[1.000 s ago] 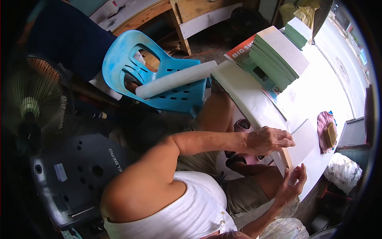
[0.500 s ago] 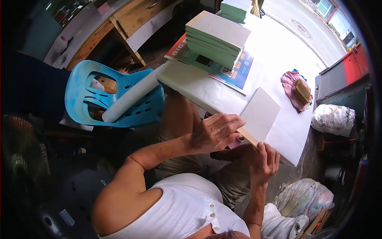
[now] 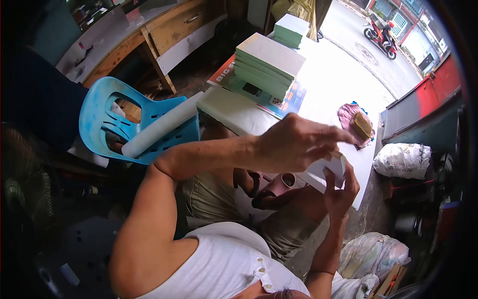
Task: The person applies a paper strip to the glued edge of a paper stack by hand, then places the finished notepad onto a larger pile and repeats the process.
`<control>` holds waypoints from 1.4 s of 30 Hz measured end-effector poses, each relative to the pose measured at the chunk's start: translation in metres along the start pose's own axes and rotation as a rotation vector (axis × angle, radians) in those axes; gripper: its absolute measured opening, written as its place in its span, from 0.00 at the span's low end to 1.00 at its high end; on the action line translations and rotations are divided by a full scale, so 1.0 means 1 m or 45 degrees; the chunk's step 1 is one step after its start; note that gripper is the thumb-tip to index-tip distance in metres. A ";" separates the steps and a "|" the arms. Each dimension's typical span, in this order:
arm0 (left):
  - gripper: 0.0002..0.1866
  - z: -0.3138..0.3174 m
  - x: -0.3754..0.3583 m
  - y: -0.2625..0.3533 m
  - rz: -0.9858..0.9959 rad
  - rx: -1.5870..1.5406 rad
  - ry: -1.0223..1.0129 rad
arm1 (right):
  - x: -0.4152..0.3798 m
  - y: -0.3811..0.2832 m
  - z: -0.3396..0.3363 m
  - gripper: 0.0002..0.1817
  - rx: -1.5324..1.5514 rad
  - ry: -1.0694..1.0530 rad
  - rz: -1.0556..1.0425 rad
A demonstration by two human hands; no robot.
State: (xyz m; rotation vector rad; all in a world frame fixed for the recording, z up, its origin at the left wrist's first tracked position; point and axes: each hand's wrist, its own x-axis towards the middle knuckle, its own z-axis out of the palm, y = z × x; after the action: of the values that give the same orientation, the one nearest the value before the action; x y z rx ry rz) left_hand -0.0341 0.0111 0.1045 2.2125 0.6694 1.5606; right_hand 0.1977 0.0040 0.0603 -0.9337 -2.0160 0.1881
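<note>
Stack of books (image 3: 269, 62) on the table (image 3: 328, 84), behind both hands. Cloth (image 3: 351, 119) to its right. Chair (image 3: 129, 124) left of the table, holding a roll (image 3: 162, 124)

sleeveless white buttoned top (image 3: 234, 264), khaki shorts (image 3: 206, 199), bare arms

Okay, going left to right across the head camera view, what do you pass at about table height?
Blue plastic chair → white roll lying on its seat → stack of green-edged books → pink cloth with a brown block on it → white sack.
</note>
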 end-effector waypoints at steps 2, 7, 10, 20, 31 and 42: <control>0.22 -0.027 0.031 -0.002 0.005 0.093 -0.002 | 0.021 0.013 0.000 0.16 0.022 -0.063 0.030; 0.22 -0.106 0.096 -0.047 0.206 0.638 0.105 | 0.146 -0.007 0.011 0.09 -0.255 0.194 -0.176; 0.21 -0.157 0.112 -0.058 0.101 0.723 0.137 | 0.211 -0.006 0.037 0.14 -0.525 0.338 -0.556; 0.39 -0.228 0.004 -0.100 -0.785 0.667 -0.355 | 0.118 0.000 0.131 0.47 -0.278 -0.157 -0.482; 0.36 -0.182 0.146 -0.197 -0.441 1.228 -0.270 | 0.063 0.114 0.059 0.05 -0.416 -0.029 -0.425; 0.75 -0.125 0.204 -0.338 -1.314 1.333 -0.422 | 0.059 0.131 0.064 0.13 -0.348 -0.054 -0.342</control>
State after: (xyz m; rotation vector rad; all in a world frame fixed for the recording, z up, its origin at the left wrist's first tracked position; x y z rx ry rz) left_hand -0.1544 0.4070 0.1239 1.9034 2.3560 0.2730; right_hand 0.2002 0.1491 0.0013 -0.8170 -2.2188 -0.2222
